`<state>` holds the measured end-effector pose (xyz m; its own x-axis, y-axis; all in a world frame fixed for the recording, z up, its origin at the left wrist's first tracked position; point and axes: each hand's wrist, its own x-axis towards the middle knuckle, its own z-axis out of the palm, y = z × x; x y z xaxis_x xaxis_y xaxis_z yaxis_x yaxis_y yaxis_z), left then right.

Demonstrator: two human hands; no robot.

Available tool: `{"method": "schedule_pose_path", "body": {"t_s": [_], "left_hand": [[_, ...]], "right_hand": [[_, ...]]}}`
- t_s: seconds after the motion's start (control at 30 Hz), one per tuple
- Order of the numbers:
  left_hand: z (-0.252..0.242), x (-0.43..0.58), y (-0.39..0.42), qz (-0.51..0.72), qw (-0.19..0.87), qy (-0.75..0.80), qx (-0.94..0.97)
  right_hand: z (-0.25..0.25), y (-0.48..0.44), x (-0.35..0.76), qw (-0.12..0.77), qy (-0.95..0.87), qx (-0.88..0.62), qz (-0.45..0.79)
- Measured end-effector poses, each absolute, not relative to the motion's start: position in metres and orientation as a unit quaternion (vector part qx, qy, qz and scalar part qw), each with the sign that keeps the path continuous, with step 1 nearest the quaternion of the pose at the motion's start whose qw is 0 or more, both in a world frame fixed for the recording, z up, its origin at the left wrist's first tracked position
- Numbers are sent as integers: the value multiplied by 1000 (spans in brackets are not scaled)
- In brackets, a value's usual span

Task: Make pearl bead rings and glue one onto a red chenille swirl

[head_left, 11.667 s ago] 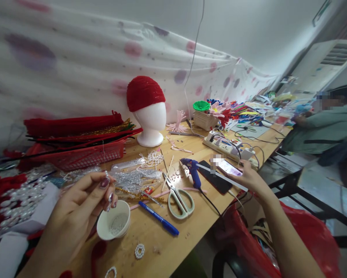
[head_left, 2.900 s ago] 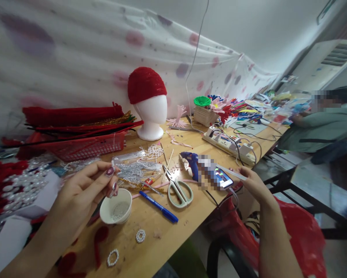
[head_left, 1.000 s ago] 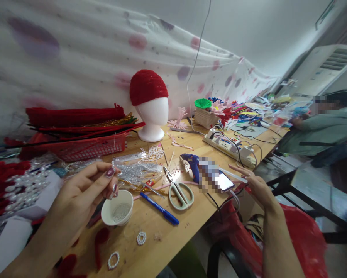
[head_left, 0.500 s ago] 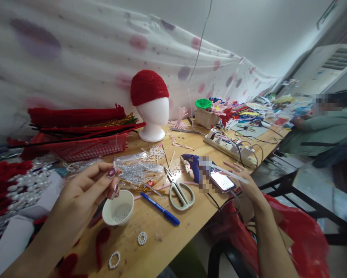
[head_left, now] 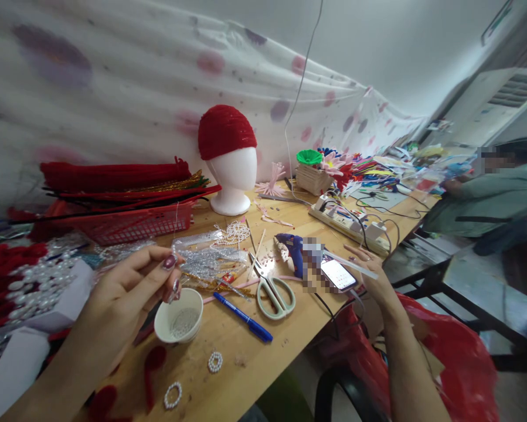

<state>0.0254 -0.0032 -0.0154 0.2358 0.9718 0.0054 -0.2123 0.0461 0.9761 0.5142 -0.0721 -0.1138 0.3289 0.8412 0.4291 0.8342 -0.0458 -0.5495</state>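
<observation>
Since about twelve seconds ago, the lit phone [head_left: 339, 273] has left the right hand's [head_left: 375, 282] grasp, lying at the table's [head_left: 232, 384] right edge; those fingers, loosely open beside it, seem freed, though contact is unclear. Pinched in the left hand's [head_left: 133, 284] fingertips, small white beads [head_left: 174, 248] hang above the near-left cup [head_left: 164, 310].

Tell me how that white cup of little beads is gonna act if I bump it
The white cup looks thin-walled, so it would probably slide or tip at a light bump. The beads lie loose in the bottom, so they'd likely shift around. With the top open, some could spill if it tips.
</observation>
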Motion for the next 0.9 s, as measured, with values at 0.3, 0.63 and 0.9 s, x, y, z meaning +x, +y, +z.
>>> {"method": "schedule_pose_path", "body": {"t_s": [0.3, 0.63, 0.9], "left_hand": [[-16, 25, -2, 485, 611, 385, 493], [-14, 26, -5, 488, 595, 405, 494], [-15, 26, -5, 484, 601, 397, 497]], "right_hand": [[-105, -80, 515, 392, -567, -724, -2], [-92, -92, 503, 381, -580, -718, 50], [-95, -91, 501, 405, -569, -710, 88]]}}
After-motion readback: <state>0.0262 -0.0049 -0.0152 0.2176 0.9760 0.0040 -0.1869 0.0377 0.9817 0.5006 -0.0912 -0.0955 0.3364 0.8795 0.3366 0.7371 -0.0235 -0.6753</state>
